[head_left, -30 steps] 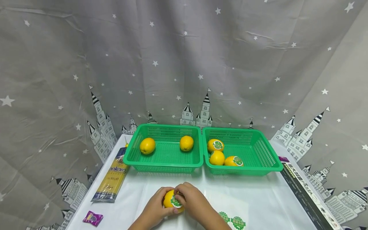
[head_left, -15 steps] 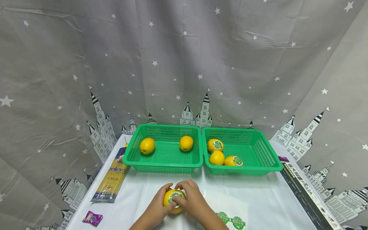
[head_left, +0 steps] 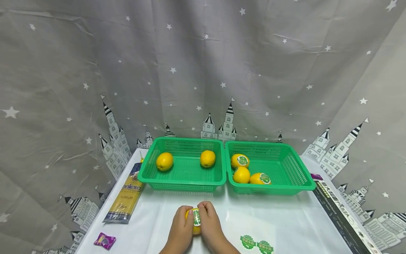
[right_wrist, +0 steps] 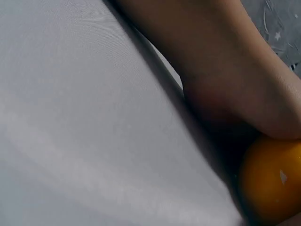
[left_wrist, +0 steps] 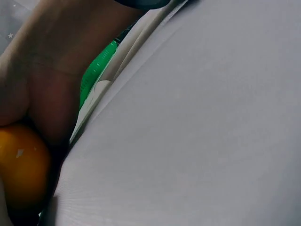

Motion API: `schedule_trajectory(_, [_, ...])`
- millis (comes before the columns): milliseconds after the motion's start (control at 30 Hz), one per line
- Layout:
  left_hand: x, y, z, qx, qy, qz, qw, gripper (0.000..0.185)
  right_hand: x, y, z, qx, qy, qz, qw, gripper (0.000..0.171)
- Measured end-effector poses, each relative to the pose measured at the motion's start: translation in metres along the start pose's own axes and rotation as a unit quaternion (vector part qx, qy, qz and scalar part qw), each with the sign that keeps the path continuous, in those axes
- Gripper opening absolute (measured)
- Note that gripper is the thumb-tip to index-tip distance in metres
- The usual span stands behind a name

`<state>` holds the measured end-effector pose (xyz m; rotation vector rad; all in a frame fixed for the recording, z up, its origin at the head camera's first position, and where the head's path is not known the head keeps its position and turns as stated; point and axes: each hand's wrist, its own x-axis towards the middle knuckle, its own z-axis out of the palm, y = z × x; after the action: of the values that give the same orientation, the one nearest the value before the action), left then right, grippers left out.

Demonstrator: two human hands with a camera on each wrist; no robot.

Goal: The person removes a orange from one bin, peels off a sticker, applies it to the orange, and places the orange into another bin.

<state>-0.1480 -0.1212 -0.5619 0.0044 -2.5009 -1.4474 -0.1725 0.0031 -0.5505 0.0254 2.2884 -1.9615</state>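
Both hands hold one orange (head_left: 196,231) low in the middle of the head view, the left hand (head_left: 180,227) on its left side and the right hand (head_left: 211,225) on its right. A round green-and-white sticker (head_left: 197,217) shows on the fruit between the two thumbs. The left wrist view has part of the orange (left_wrist: 23,167) against the palm; the right wrist view has it (right_wrist: 273,179) under the heel of the hand. Most fingertips are hidden behind the fruit. Right of the hands lies a clear sheet with two green stickers (head_left: 248,242).
Behind the hands stand two green baskets: the left basket (head_left: 184,182) holds two oranges (head_left: 164,161), the right basket (head_left: 276,188) three, two with visible stickers. A pasta packet (head_left: 125,197) and a purple sweet (head_left: 105,241) lie left. A long dark box (head_left: 344,218) lies right.
The right hand has shifted from the sticker on the front of the orange to its right side. Both hands now clasp the fruit, thumbs at the sticker's edges.
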Motion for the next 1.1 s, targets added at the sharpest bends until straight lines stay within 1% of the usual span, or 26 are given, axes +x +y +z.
schedule_trajectory(67, [0.000,0.001,0.000,-0.014,-0.018,-0.001,0.9997,0.020,-0.001,0.001,-0.003,-0.004,-0.007,-0.001,1.000,0.028])
schedule_trajectory(100, [0.000,0.001,-0.001,-0.026,-0.030,-0.009,0.9992,0.021,-0.001,0.001,-0.005,-0.006,-0.015,-0.002,1.000,0.029])
schedule_trajectory(133, [0.000,0.001,-0.003,-0.035,-0.042,-0.020,0.9983,0.023,-0.001,0.002,-0.006,-0.005,-0.028,-0.003,1.000,0.031])
schedule_trajectory(200, [0.001,0.001,-0.008,-0.054,-0.065,-0.049,0.9952,0.027,0.001,0.002,-0.008,-0.002,-0.071,-0.003,0.997,0.036])
schedule_trajectory(300, [0.002,0.001,-0.014,-0.073,-0.088,-0.096,0.9888,0.032,0.003,0.003,-0.013,0.000,-0.147,-0.009,0.989,0.040])
schedule_trajectory(367, [0.004,0.002,-0.017,-0.075,-0.105,-0.114,0.9851,0.036,0.004,0.004,-0.018,-0.017,-0.187,-0.023,0.982,0.041])
schedule_trajectory(400, [0.006,0.002,-0.018,-0.075,-0.115,-0.123,0.9829,0.038,0.005,0.006,-0.020,-0.029,-0.201,-0.033,0.978,0.044])
schedule_trajectory(467, [0.011,0.003,-0.019,-0.066,-0.131,-0.131,0.9804,0.040,0.007,0.008,-0.026,-0.056,-0.217,-0.061,0.973,0.053])
schedule_trajectory(533, [0.016,0.004,-0.020,-0.059,-0.140,-0.137,0.9790,0.039,0.010,0.009,-0.031,-0.075,-0.229,-0.083,0.967,0.061])
schedule_trajectory(600, [0.021,0.005,-0.019,-0.055,-0.140,-0.138,0.9790,0.039,0.013,0.010,-0.034,-0.080,-0.240,-0.097,0.963,0.064])
schedule_trajectory(700, [0.023,0.005,-0.018,-0.050,-0.138,-0.131,0.9804,0.044,0.014,0.010,-0.034,-0.077,-0.255,-0.102,0.958,0.064])
schedule_trajectory(800, [0.021,0.002,-0.016,-0.047,-0.141,-0.116,0.9821,0.049,0.015,0.011,-0.034,-0.078,-0.267,-0.101,0.955,0.064])
schedule_trajectory(933, [0.017,0.000,-0.014,-0.047,-0.139,-0.100,0.9842,0.042,0.013,0.010,-0.034,-0.076,-0.272,-0.102,0.954,0.063])
schedule_trajectory(1000, [0.017,0.000,-0.014,-0.049,-0.136,-0.096,0.9849,0.034,0.013,0.008,-0.034,-0.069,-0.270,-0.098,0.955,0.064])
schedule_trajectory(1067, [0.017,0.000,-0.013,-0.051,-0.136,-0.099,0.9845,0.027,0.013,0.007,-0.033,-0.061,-0.268,-0.092,0.957,0.062])
schedule_trajectory(1100, [0.017,0.000,-0.014,-0.051,-0.136,-0.099,0.9844,0.025,0.013,0.006,-0.032,-0.054,-0.267,-0.081,0.959,0.060])
